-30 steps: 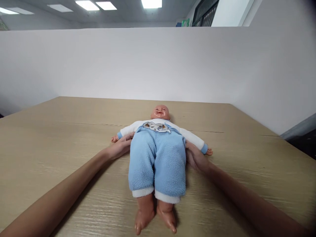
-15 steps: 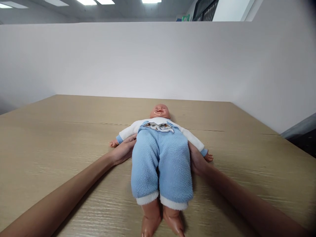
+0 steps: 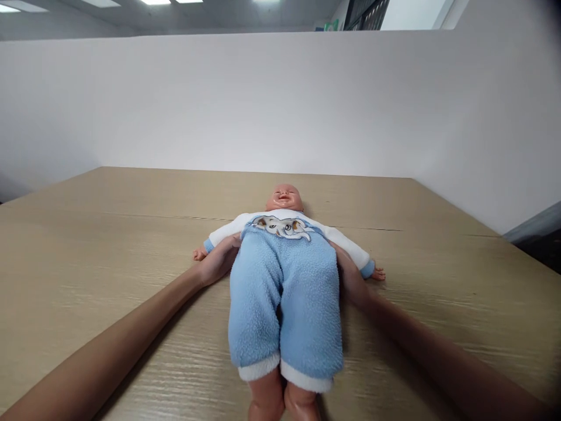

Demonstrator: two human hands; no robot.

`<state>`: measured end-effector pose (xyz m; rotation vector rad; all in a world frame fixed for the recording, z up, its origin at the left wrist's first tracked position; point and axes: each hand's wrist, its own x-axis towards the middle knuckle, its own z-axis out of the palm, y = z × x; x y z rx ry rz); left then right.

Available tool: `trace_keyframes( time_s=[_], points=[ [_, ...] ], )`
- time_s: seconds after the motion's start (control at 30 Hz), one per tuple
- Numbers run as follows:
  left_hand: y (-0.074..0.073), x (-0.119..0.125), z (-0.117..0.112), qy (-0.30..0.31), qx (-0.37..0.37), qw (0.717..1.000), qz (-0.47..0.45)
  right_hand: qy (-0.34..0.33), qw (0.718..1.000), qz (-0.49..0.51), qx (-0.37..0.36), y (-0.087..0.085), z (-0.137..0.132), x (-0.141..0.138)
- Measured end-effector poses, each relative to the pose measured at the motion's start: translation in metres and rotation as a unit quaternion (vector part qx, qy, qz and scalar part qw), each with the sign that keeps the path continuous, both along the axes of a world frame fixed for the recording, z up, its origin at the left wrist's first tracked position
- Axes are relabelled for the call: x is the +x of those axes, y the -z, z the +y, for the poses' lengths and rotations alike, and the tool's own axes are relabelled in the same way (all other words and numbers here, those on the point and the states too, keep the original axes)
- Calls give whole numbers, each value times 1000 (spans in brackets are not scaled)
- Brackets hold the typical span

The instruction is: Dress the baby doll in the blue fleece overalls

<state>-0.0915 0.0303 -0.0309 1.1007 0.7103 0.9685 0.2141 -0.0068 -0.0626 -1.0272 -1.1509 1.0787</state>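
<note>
We have a bald baby doll with smooth, plastic-looking limbs (image 3: 286, 254), dressed in a white-sleeved, pale-blue fleece outfit (image 3: 255, 307), lying face-up on the light wood-grain desk (image 3: 109, 251). Our left hand (image 3: 221, 257) and right hand (image 3: 350, 278) touch its waist from either side; their fingers are partly hidden, so we cannot tell how far they close. We judge it light, soft-bodied, slick where bare, best held round the torso. We see an animal-face patch (image 3: 284, 227) but no readable writing.

We see a white wall (image 3: 263, 99) behind the far edge of the wooden desk (image 3: 87, 275), ceiling lights (image 3: 100, 3) beyond.
</note>
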Motion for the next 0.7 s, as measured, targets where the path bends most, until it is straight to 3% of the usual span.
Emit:
trace_keyframes(
  time_s=[0.17, 0.3, 0.47, 0.7],
  points=[
    [10, -11, 5, -15, 115, 993, 25, -45, 999, -9, 29, -15, -4, 0],
    [7, -12, 2, -79, 193, 974, 86, -55, 998, 9, 30, -25, 6, -15],
    [-2, -9, -2, -92, 135, 981, 102, -39, 997, -59, -11, -19, 17, -8],
    [5, -8, 4, -111, 61, 988, 84, -72, 969, -235, -9, -11, 4, 23]
  ],
)
